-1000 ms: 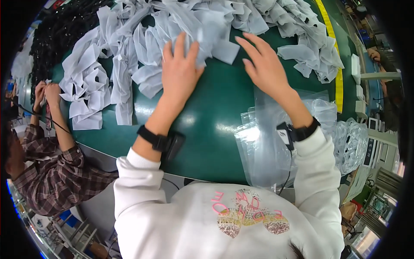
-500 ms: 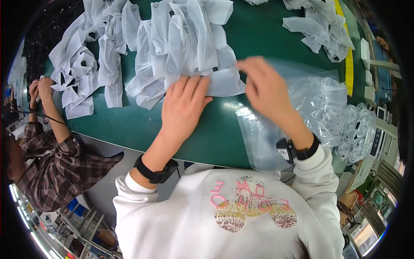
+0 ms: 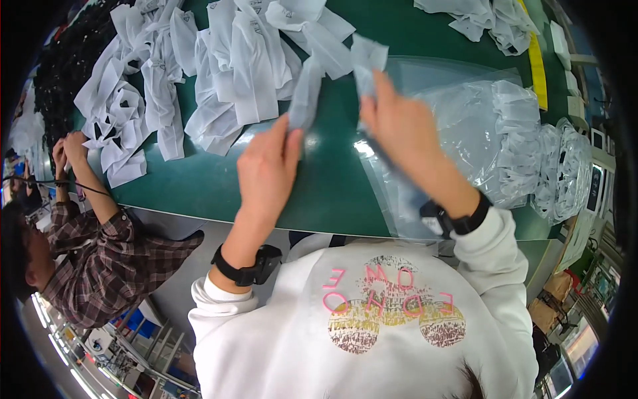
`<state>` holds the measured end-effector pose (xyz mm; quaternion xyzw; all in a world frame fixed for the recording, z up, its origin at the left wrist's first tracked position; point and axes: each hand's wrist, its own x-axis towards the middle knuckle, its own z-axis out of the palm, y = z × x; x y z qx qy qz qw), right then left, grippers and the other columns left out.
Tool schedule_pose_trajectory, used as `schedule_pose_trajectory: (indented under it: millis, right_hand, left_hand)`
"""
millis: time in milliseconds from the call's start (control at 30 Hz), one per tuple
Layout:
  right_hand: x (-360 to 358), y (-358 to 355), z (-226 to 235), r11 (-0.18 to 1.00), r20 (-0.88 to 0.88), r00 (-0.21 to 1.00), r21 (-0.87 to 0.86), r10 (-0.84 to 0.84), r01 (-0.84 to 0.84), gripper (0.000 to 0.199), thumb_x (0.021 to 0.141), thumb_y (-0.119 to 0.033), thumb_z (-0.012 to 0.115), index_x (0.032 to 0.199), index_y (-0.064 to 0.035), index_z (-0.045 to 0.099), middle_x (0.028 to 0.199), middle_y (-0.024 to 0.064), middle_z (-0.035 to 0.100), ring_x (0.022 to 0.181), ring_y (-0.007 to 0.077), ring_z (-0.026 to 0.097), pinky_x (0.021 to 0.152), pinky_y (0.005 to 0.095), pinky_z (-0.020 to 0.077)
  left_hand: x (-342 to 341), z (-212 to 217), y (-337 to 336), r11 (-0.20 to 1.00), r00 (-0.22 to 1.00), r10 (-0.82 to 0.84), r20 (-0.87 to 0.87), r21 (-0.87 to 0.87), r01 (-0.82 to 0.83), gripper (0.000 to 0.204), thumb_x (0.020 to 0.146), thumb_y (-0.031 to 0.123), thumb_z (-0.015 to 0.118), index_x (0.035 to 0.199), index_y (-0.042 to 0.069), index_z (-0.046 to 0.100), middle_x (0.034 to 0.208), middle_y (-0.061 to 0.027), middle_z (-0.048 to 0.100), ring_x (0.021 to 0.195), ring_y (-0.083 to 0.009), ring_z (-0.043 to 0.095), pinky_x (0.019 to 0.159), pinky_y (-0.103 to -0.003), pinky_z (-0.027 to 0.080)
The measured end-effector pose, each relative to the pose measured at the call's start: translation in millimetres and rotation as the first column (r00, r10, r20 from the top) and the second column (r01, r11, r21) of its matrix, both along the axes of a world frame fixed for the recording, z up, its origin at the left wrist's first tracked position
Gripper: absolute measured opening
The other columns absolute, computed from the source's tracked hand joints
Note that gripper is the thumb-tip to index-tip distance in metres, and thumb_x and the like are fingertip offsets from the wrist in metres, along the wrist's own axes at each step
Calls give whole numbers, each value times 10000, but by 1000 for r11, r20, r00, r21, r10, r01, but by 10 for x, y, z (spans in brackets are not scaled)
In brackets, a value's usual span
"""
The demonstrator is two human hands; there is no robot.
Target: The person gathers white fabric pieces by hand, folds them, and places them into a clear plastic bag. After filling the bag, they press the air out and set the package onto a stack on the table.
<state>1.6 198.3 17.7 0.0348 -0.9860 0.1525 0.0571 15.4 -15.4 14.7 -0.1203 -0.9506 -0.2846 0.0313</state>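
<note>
My left hand (image 3: 267,169) pinches the near end of a narrow, frosted white plastic bag (image 3: 306,93), held up in front of the pile. In my right hand (image 3: 407,130), a little farther right, is a second frosted bag (image 3: 369,56), gripped by its lower end with its other end sticking up. The hand is slightly blurred. Just beyond my left hand lies a loose heap of similar bags (image 3: 256,73), overlapping, several with small printed marks. Beneath my right forearm spread large clear plastic bags (image 3: 382,193).
The table (image 3: 199,186) is green. To the right lie clear bags packed with white pieces (image 3: 515,139) and a yellow strip (image 3: 537,73). More white bags (image 3: 495,23) sit at the far right. On the left, a person in a plaid shirt (image 3: 100,266) works beside black material (image 3: 73,66).
Both hands have come up off the heap, each now raising a frosted bag. Before, my left hand pressed flat on the bags and my right hand reached to their right edge.
</note>
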Motion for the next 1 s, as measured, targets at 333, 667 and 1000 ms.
schedule_pose_trajectory:
  millis: [333, 667, 1000]
  right_hand:
    - [458, -309, -80, 863, 254, 964, -502, 83, 58, 445, 948, -164, 509, 1321, 64, 425, 669, 173, 645, 583, 383, 629, 534, 434, 498]
    - [-701, -74, 138, 969, -344, 922, -102, 179, -227, 171, 879, -157, 583, 1007, -45, 595, 743, 126, 661, 709, 333, 646, 656, 421, 505]
    - [-222, -51, -38, 999, 81, 997, -44, -9, 13, 264, 881, -240, 629, 1022, -28, 560, 924, 146, 619, 850, 334, 623, 643, 424, 518]
  left_hand:
    - [0, 23, 269, 991, 989, -126, -73, 31, 129, 404, 806, 247, 731, 1062, -40, 609, 859, -159, 621, 700, -318, 606, 603, -408, 498]
    - [127, 10, 274, 974, 996, -88, 17, -206, 90, 572, 856, 269, 679, 1249, -71, 441, 967, -224, 596, 795, -359, 634, 610, -418, 521]
    - [13, 0, 86, 930, 994, 105, -23, -351, -106, 666, 843, 274, 665, 1325, -88, 382, 884, -158, 565, 687, -313, 637, 522, -388, 529]
